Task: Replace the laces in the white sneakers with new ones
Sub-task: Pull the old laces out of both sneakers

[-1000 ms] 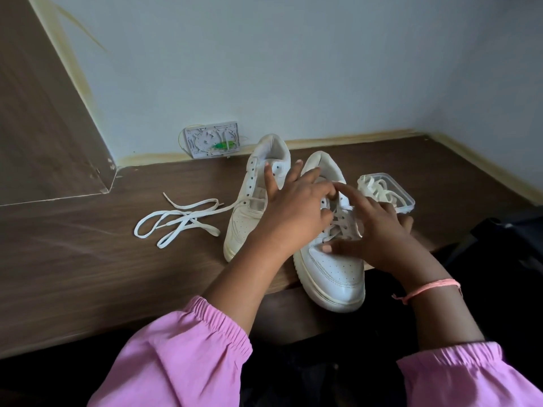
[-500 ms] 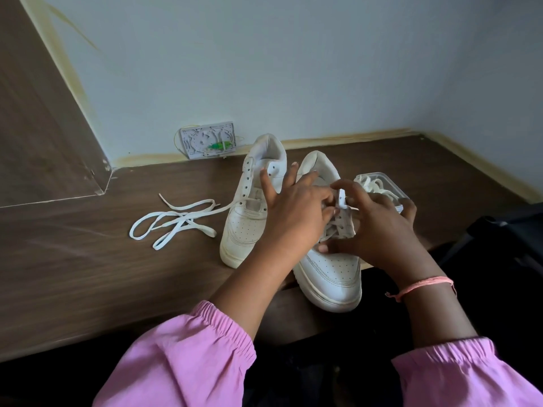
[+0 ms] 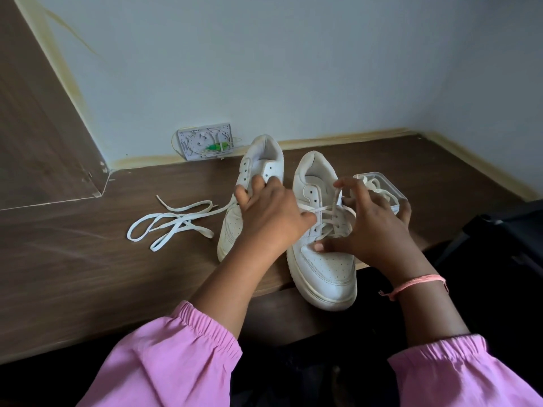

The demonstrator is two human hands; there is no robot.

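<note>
Two white sneakers stand side by side on the brown table (image 3: pixel 73 259). The left sneaker (image 3: pixel 258 168) has empty eyelets. A loose white lace (image 3: pixel 173 221) lies on the table to its left. The right sneaker (image 3: pixel 323 268) still carries a lace (image 3: pixel 329 210) through its lower eyelets, and its toe overhangs the table's front edge. My left hand (image 3: pixel 270 218) pinches one end of that lace and draws it leftward. My right hand (image 3: pixel 373 227) holds the other strand up in its fingers, its thumb pressing on the sneaker's vamp.
A clear plastic box (image 3: pixel 385 186) with coiled white laces sits just right of the right sneaker. A grey wall plate (image 3: pixel 205 141) with a green part is at the wall behind. A dark object (image 3: pixel 505 230) stands off the table's right end.
Both hands have moved apart. The lace has come out of the upper eyelets of the right sneaker and now stretches between my two hands.
</note>
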